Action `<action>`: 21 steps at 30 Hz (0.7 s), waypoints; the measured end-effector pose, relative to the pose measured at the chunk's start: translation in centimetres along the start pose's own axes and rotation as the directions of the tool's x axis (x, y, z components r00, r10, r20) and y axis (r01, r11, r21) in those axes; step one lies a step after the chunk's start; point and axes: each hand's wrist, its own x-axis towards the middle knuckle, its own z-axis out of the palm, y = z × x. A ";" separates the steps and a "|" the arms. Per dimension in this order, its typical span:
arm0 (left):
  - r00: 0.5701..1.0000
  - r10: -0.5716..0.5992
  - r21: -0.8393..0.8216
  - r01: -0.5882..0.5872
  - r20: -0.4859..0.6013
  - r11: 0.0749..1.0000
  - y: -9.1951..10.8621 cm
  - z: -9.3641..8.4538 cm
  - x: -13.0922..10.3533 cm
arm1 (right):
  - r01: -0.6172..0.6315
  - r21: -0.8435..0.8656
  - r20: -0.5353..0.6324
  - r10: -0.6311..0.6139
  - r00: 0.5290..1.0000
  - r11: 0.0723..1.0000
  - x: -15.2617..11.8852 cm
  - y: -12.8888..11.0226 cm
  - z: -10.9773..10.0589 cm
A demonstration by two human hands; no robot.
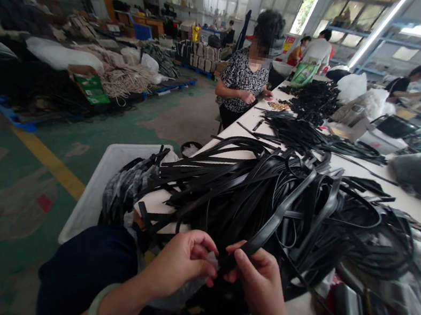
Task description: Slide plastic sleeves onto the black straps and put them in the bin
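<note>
Black strap [272, 225] in pinched right fingers [264, 258], clear film [212, 259] in pinched left fingers [204, 239]

Right-hand fingers [245, 266] pinch a black strap [280, 214]

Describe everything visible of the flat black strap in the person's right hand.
The flat black strap is long, narrow and smooth, with a soft sheen that looks like leather or imitation leather. Its near end is pinched between the thumb and fingers of the right hand; from there it slants up and away, gently curved, over the tangled pile of black straps. Its far end is lost among them. The left hand is close to the near end; contact is unclear.
</note>
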 end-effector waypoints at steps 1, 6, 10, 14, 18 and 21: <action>1.000 -0.003 0.008 0.003 0.000 1.000 0.0 0.1 0.0 | 0.000 0.011 -0.005 0.000 1.000 1.000 0.0 0.2 -0.1; 0.999 -0.029 0.008 0.029 0.019 1.000 0.1 0.3 0.0 | 0.043 0.042 -0.067 -0.040 0.997 0.998 0.0 0.3 -0.7; 0.999 -0.033 -0.002 0.033 0.019 0.999 0.0 0.3 0.0 | 0.060 -0.026 -0.040 -0.061 0.997 0.998 -0.1 -0.4 -0.4; 0.999 -0.047 -0.001 0.047 0.026 0.999 0.0 0.2 -0.1 | 0.036 -0.099 -0.005 -0.037 0.999 0.994 -0.3 -1.0 0.2; 0.995 -0.074 0.034 0.072 0.059 0.997 -0.1 0.4 -0.2 | 0.005 -0.122 0.041 0.001 0.999 0.993 -0.1 -0.9 0.5; 0.995 -0.068 0.042 0.065 0.071 0.997 -0.4 0.4 -0.1 | 0.014 -0.126 -0.017 -0.016 1.000 0.992 -0.1 -0.2 0.7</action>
